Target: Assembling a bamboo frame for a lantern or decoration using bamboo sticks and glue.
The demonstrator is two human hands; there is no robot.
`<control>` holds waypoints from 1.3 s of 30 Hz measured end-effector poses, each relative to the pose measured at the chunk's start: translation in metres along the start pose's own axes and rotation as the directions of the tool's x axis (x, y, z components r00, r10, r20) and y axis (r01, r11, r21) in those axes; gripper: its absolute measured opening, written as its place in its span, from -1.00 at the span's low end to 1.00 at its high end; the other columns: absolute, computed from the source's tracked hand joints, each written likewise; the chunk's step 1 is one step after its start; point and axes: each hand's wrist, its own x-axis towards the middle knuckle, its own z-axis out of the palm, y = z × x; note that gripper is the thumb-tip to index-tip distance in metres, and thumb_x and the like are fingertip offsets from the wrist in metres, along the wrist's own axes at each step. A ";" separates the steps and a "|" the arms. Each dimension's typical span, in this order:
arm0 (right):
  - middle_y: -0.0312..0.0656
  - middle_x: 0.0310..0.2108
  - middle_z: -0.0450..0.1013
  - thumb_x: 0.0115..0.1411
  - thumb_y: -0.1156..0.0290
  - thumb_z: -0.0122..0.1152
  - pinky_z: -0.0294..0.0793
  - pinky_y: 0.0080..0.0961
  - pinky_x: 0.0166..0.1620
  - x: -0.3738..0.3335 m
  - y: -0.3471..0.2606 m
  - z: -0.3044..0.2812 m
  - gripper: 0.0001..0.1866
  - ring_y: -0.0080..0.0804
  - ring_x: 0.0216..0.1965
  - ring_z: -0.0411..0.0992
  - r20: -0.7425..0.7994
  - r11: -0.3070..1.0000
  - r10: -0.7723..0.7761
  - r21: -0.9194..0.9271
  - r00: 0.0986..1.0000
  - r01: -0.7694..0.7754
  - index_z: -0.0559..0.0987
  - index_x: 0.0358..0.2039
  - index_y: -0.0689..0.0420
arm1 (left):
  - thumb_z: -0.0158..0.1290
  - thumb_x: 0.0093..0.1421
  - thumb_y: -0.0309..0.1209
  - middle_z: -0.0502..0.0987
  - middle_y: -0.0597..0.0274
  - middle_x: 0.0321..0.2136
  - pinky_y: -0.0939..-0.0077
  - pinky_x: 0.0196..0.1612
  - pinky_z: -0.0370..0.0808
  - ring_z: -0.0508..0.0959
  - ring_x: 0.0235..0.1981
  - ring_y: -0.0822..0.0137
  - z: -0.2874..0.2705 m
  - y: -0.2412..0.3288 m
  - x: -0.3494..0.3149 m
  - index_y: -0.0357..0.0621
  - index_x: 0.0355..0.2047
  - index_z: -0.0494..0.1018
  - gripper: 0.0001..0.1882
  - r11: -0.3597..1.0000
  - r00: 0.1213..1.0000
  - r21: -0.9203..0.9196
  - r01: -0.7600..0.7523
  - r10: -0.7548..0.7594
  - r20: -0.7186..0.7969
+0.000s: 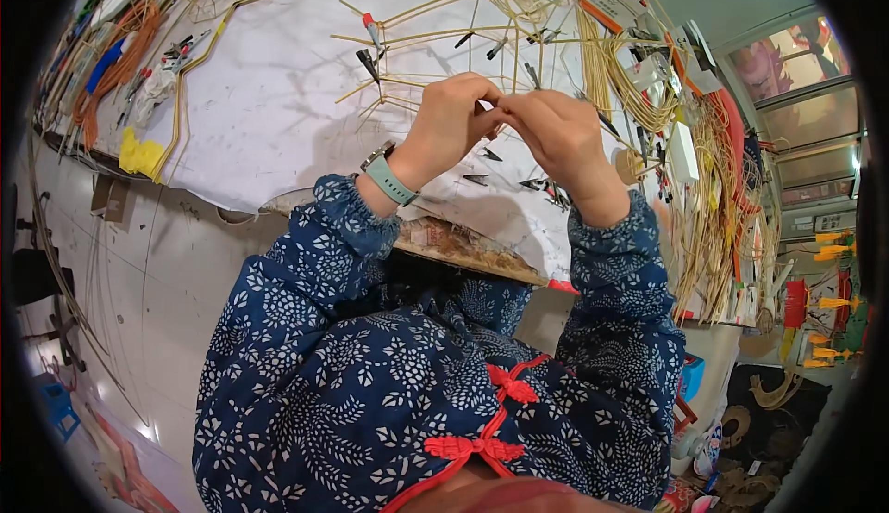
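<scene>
My left hand (443, 129), with a watch on a pale green strap (390, 180) at its wrist, meets my right hand (558, 138) over the near part of the table. Both hands are closed in a pinch, fingertips together. Whatever lies between them is too small or hidden to make out. Just beyond the fingers stands a framework of thin bent bamboo strips (431, 41), partly covered by my hands. Black spring clips (368, 66) and a red-and-grey piece (371, 29) sit at its left side. More black clips (475, 180) lie on the white sheet below my hands.
White sheeting (269, 78) covers the table, whose worn front edge (463, 254) faces me. Coiled strips (639, 87) and a long bundle (708, 226) crowd the right. At left lie a bent strip (178, 96), orange-brown strands (120, 73) and a yellow wrapping (141, 153).
</scene>
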 end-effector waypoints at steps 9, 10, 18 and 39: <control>-0.17 -0.52 0.48 -0.10 0.60 0.35 0.44 -0.50 -0.54 -0.035 -0.020 -0.012 -0.73 -0.32 -0.53 0.49 -0.036 0.979 -0.165 -0.131 0.986 0.159 0.57 -0.31 0.32 | 0.22 -0.03 -0.56 0.54 0.09 -0.47 0.50 -0.47 0.52 0.59 -0.52 0.28 0.011 0.015 -0.010 -0.30 -0.45 0.49 -0.87 0.998 0.997 0.059 -0.036 0.032 0.065; -0.17 -0.52 0.49 -0.11 0.61 0.35 0.44 -0.50 -0.54 -0.039 -0.022 -0.014 -0.72 -0.32 -0.53 0.49 -0.030 0.981 -0.153 -0.126 0.988 0.148 0.57 -0.31 0.32 | 0.21 -0.03 -0.56 0.53 0.09 -0.47 0.49 -0.46 0.53 0.59 -0.52 0.27 0.012 0.017 -0.012 -0.30 -0.45 0.49 -0.87 0.996 0.996 0.070 -0.062 0.056 0.074; -0.15 -0.49 0.49 -0.10 0.60 0.35 0.44 -0.49 -0.52 -0.028 -0.030 -0.021 -0.69 -0.30 -0.51 0.50 0.012 0.982 -0.152 -0.108 0.988 0.152 0.55 -0.28 0.32 | 0.19 0.00 -0.54 0.53 0.10 -0.46 0.49 -0.42 0.53 0.57 -0.50 0.22 0.014 0.011 -0.009 -0.29 -0.45 0.49 -0.89 0.988 0.993 0.110 -0.108 0.102 0.062; -0.03 -0.50 0.49 0.11 0.41 0.21 0.42 -0.39 -0.39 0.008 0.034 -0.012 -0.85 -0.08 -0.47 0.47 0.242 0.914 0.406 -0.116 0.881 -0.389 0.60 -0.33 0.19 | 0.16 0.07 -0.38 0.53 0.04 -0.53 0.27 -0.40 0.43 0.52 -0.48 0.05 0.020 0.007 -0.009 -0.22 -0.50 0.52 -0.85 0.970 0.992 0.211 -0.123 0.128 -0.010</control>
